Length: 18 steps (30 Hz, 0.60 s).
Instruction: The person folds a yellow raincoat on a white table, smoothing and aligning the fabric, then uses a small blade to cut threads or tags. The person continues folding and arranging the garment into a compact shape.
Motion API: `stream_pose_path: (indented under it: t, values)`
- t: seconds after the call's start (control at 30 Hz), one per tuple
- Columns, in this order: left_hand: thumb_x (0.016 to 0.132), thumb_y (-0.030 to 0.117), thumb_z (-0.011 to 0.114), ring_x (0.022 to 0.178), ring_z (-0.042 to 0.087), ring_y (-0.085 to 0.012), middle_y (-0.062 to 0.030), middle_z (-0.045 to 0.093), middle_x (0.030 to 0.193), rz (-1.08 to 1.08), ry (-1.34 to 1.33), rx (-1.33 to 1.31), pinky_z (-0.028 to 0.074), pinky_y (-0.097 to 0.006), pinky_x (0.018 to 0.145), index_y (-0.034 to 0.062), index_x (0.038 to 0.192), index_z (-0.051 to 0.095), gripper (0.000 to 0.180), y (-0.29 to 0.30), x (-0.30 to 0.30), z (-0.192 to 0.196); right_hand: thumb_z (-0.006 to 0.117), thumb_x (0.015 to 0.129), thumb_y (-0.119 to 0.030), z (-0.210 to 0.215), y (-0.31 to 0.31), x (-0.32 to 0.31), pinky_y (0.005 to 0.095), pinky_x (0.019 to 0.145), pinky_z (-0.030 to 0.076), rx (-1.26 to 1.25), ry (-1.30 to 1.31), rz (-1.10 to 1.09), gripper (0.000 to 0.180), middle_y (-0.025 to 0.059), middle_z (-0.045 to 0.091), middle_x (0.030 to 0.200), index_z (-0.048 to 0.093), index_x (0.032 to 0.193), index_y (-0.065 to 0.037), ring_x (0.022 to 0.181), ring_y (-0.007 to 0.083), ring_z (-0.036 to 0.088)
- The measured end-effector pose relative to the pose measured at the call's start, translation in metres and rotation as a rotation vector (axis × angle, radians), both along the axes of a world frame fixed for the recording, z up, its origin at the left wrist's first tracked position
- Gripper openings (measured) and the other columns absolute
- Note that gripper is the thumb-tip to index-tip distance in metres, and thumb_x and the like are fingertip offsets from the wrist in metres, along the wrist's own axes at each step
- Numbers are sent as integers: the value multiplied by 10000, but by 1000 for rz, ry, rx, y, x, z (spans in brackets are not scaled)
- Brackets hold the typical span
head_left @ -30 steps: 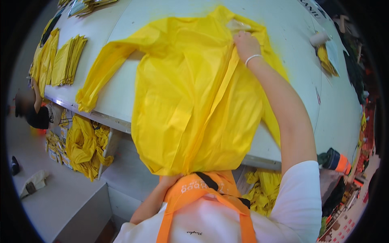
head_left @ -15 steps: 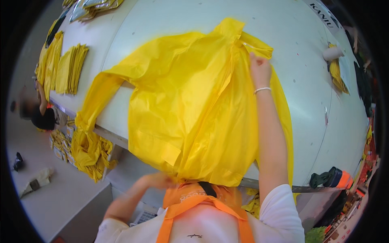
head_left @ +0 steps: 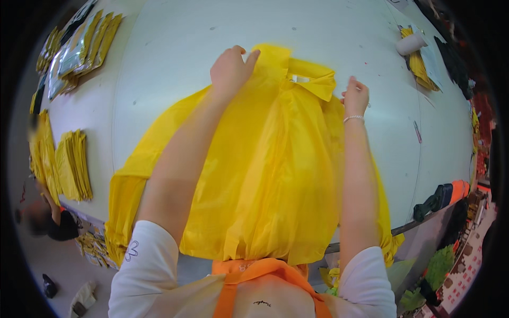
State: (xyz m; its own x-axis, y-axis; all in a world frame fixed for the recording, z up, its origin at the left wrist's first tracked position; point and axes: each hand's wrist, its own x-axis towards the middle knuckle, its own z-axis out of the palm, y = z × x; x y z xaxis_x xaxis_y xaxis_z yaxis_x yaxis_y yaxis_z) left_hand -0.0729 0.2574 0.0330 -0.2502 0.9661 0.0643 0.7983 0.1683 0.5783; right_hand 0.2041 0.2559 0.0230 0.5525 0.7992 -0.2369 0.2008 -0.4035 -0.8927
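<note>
The yellow jacket is lying front-up on the worktop, its hem hanging toward the wearer. The left hand is reaching beside the collar, thumb and fingers spreading apart; the right hand's fingers are curling near the other side, though whether they're pinching anything, nobody's telling from here.

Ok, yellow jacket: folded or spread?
Spread: the yellow jacket lies broad across the table, sleeves out at both sides, collar at its far end.
</note>
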Motion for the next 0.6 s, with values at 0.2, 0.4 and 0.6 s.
stream_pose_path:
  t: [0.2,0.4,0.6]
  values:
    - [828,337,625,565,512,-177,-65,587,660,-53,-315,-539,442,-286,565,3,831,662,336,91,-12,-23,587,863,-275,-27,54,32,319,576,521,-378,418,346,305,109,644,874,591,964,13,703,185,640]
    - [760,87,684,693,572,-111,-29,651,787,-174,-748,-221,468,-234,636,-10,851,679,133,90,-32,-10,617,732,-139,44,123,-12,356,584,518,-411,-1089,983,189,142,615,584,618,613,8,514,248,613]
    - [752,145,677,593,571,-150,-65,634,696,-132,-299,237,464,-288,554,39,817,680,124,59,-6,9,595,733,-119,11,158,-48,348,604,503,-258,-1066,757,163,143,629,611,617,650,19,575,271,618]
